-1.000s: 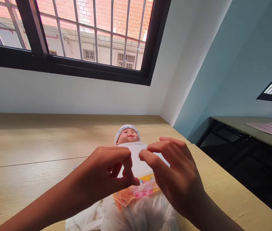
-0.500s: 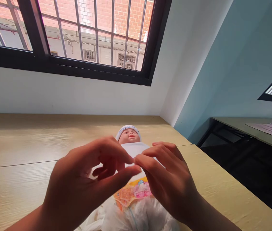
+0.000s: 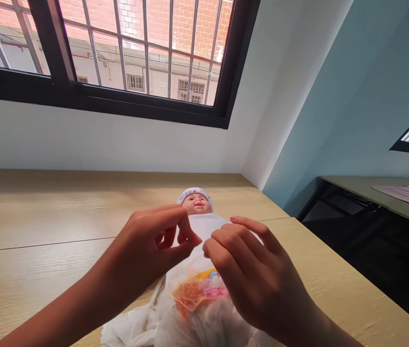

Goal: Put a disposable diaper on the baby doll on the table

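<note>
A baby doll (image 3: pixel 197 201) lies face up on the wooden table, wearing a white hat (image 3: pixel 194 191) with blue lettering. Its body is dressed in white, with an orange and pink printed patch (image 3: pixel 200 289) at the belly. Sheer white fabric (image 3: pixel 132 327) bunches over its lower part. Above the doll's chest, my left hand (image 3: pixel 154 241) pinches thumb and forefinger together. My right hand (image 3: pixel 251 265) is beside it, fingers curled inward and fingertips close to the left ones, a small gap between. Whatever either pinch holds, if anything, is too small or hidden to make out.
The light wooden table (image 3: pixel 45 207) reaches the white wall under a barred window (image 3: pixel 146 53). To the right, past the table's slanting edge, stands a second table (image 3: pixel 352 185) with a pink cloth (image 3: pixel 407 194) on it.
My left thumb and forefinger have closed into a pinch, and that hand has drawn slightly back from the right one. The right fingers have curled in more. The doll stays in place.
</note>
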Demonstrator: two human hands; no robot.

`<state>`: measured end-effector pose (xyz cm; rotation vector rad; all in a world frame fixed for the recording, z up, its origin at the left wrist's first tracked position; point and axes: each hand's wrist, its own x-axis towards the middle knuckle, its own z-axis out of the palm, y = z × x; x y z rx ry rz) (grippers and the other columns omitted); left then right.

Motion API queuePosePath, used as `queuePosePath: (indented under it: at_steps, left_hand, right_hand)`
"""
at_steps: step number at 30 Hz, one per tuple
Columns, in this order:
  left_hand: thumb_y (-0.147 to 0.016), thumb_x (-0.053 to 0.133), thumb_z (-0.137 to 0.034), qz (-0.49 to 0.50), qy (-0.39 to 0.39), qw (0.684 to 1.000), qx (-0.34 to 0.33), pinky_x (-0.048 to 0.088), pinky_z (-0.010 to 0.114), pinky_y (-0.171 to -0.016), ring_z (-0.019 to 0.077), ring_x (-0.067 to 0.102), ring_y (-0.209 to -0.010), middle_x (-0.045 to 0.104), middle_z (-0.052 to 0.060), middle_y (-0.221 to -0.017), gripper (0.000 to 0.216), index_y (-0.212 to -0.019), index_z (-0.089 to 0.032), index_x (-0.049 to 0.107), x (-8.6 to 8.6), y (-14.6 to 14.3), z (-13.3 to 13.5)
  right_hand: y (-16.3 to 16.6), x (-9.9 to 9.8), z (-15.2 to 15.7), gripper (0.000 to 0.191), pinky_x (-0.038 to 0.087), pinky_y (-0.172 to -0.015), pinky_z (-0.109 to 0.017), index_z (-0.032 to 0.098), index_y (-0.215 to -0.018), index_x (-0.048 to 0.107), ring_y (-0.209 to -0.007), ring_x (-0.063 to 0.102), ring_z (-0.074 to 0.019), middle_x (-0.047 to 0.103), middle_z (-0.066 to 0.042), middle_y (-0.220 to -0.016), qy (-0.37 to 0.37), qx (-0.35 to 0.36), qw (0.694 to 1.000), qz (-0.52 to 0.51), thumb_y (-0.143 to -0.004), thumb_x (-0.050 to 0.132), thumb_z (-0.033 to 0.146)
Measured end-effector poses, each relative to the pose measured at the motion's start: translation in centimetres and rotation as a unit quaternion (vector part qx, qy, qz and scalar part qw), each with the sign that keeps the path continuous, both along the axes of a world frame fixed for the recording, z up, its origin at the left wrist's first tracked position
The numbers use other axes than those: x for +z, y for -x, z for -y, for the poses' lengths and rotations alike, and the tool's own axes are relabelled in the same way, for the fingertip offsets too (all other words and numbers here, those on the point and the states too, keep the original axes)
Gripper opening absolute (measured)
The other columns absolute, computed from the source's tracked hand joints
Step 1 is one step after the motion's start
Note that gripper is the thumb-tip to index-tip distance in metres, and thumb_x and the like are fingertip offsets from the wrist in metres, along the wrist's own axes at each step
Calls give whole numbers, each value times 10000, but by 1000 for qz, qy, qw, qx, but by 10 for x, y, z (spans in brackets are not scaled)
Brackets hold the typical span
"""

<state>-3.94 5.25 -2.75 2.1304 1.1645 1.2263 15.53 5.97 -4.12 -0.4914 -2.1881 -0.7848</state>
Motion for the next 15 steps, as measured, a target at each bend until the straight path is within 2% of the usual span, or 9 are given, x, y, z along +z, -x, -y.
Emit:
queuePosePath:
  at_steps: [3,5,11,15]
  left_hand:
    - [-844,608,-121,-19,5,997,-69,330,136,-463,48,383,-516,465,-79,-584,280,-595,-171,492,1,0,2]
    - [-864,616,-125,-28,-2,996,-87,335,135,-470,46,387,-521,479,-77,-596,294,-598,-168,497,3,-1,4]
    - [-841,670,-135,7,-79,996,-32,364,149,-445,52,452,-506,569,-46,-620,218,-630,-180,639,5,-3,13]
    - [-873,626,-122,-3,-119,992,-37,416,175,-476,66,488,-507,589,-45,-650,242,-650,-217,631,1,-1,20]
  right_hand:
    - [-1,1,-3,266,480,-910,-360,124,-894,605,-709,607,-153,655,-36,-744,-8,23,1000,-6,-944,374,0]
    - [-2,0,-3,265,478,-895,-343,132,-889,592,-705,593,-142,637,-28,-738,7,42,999,-22,-942,368,0]
    - [-3,3,3,196,453,-927,-295,151,-879,557,-701,556,-104,610,8,-746,96,70,990,-80,-917,469,-20]
    - [-6,7,10,179,441,-936,-287,155,-885,568,-693,567,-92,605,27,-734,129,80,983,-103,-910,502,-9]
